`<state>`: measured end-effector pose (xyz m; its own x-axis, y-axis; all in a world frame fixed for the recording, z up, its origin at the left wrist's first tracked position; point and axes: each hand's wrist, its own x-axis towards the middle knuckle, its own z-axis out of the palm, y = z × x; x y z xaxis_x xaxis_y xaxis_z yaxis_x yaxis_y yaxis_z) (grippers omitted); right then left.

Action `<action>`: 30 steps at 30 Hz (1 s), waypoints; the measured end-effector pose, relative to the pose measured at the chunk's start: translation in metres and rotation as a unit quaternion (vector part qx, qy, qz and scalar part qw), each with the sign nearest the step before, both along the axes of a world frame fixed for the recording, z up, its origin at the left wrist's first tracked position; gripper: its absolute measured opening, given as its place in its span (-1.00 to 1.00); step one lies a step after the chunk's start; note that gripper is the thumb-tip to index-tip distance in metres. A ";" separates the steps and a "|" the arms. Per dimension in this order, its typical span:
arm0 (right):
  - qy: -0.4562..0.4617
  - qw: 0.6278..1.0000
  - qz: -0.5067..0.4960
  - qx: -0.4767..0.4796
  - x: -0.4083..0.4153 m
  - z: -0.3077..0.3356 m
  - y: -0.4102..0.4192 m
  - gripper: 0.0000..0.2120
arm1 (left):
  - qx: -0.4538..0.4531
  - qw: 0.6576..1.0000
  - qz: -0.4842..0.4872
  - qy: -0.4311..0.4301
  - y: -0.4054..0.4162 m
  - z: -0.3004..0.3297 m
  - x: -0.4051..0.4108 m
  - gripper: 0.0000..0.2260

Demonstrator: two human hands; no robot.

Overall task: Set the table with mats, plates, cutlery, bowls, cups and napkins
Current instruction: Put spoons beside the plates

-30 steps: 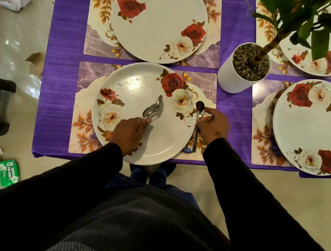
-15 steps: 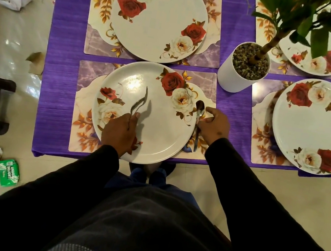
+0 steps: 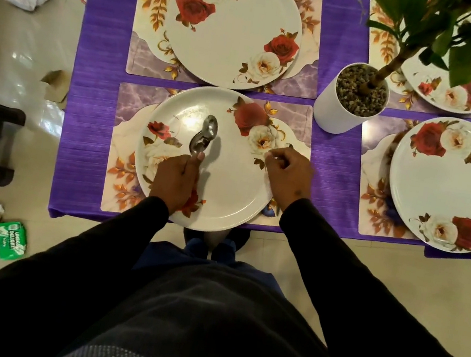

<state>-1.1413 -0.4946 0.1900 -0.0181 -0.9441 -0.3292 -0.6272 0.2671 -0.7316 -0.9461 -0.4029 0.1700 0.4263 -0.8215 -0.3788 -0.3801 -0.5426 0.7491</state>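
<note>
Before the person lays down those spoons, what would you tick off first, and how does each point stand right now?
1. Left hand grips the spoons firmly: ok.
2. Near plate sits on its mat: ok.
3. Right hand free to help: cannot tell; its fingers curl at the plate's rim, contents hidden.
4. Bare mat left of the plate for cutlery: ok.
5. Plant pot out of the way: ok.

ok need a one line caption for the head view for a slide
Left hand holds spoons over the near plate while the right hand works at its right rim.
</note>
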 end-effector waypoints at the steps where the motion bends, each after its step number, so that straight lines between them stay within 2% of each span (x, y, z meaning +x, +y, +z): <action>1: -0.032 0.999 0.017 0.017 0.006 0.001 0.004 -0.87 | -0.003 1.000 0.005 0.027 0.000 0.003 -0.006 -0.49; 3: -0.116 0.989 0.027 0.090 0.021 0.006 0.013 -0.84 | -0.004 0.998 0.021 0.064 -0.002 0.012 -0.018 -0.49; 6: -0.235 0.950 -0.013 0.203 0.040 0.016 0.023 -0.81 | -0.002 0.995 0.014 0.101 -0.004 0.019 -0.030 -0.51; 11: -0.317 0.908 -0.078 0.262 0.043 0.021 0.027 -0.86 | 0.010 0.991 -0.034 0.129 0.003 0.023 -0.033 -0.54; 15: -0.304 0.915 -0.078 0.253 0.038 0.021 0.029 -0.86 | 0.013 0.991 -0.052 0.120 0.008 0.023 -0.030 -0.54; 21: -0.295 0.925 -0.079 0.228 0.041 0.025 0.033 -0.88 | 0.007 0.995 -0.081 0.060 0.011 0.019 -0.031 -0.54; 25: -0.265 0.942 -0.087 0.189 0.046 0.026 0.033 -0.86 | -0.008 0.994 -0.086 0.062 0.010 0.020 -0.032 -0.61; 30: -0.266 0.939 -0.099 0.193 0.047 0.029 0.032 -0.83 | -0.018 0.991 -0.085 0.102 0.008 0.024 -0.028 -0.65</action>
<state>-1.0942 -0.4627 0.2189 0.0828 -0.7473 -0.6593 -0.1112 0.6505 -0.7513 -0.9736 -0.3948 0.1936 0.1980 -0.8892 -0.4125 -0.3015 -0.4557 0.8375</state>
